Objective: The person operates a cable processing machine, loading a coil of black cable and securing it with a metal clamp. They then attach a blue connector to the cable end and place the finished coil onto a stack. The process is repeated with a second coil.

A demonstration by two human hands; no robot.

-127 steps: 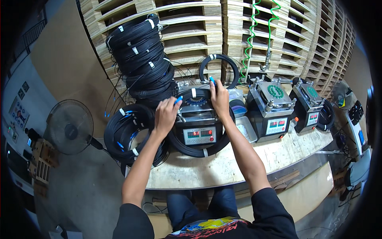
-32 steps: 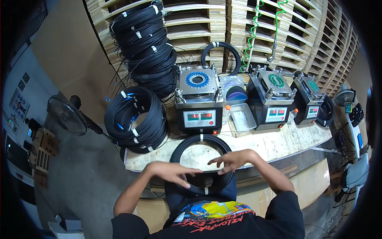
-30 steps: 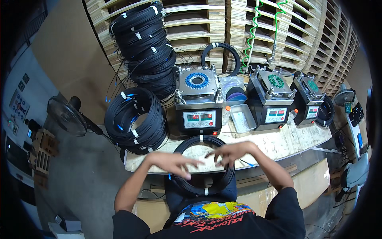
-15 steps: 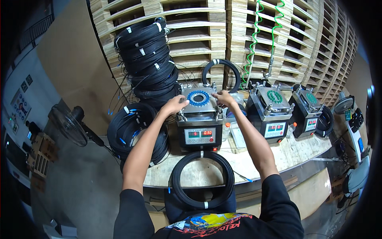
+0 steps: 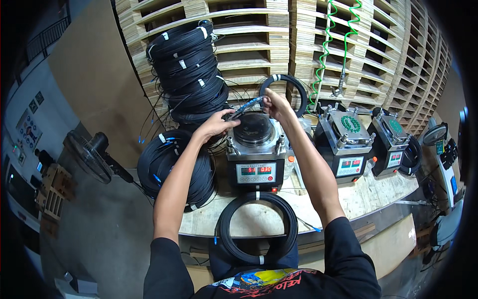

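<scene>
My left hand [image 5: 214, 125] and my right hand [image 5: 277, 103] grip opposite edges of a square metal plate [image 5: 245, 106]. A ring of blue connectors is set in it. The plate is raised and tilted, nearly edge-on, above a black polishing machine [image 5: 234, 172] with a lit red display. Beneath it shows the machine's dark round disc [image 5: 253, 128], which looks wet, on a metal top with corner posts. A coil of black cable [image 5: 291, 219] with blue ends lies in front of the machine, close to my body.
Two similar machines [image 5: 351, 167] [image 5: 394, 158] with green-ringed plates stand to the right. Black cable coils [image 5: 184, 70] are piled high at the left, with another stack [image 5: 199, 174] below. An orange-capped bottle [image 5: 291, 162] sits beside the machine. A fan [image 5: 89, 154] stands left; wooden pallets [image 5: 239, 45] rise behind.
Both hands have lifted the blue-ringed plate off the machine and tipped it up, uncovering the dark disc. My right hand has risen higher than my left. The view has shifted slightly.
</scene>
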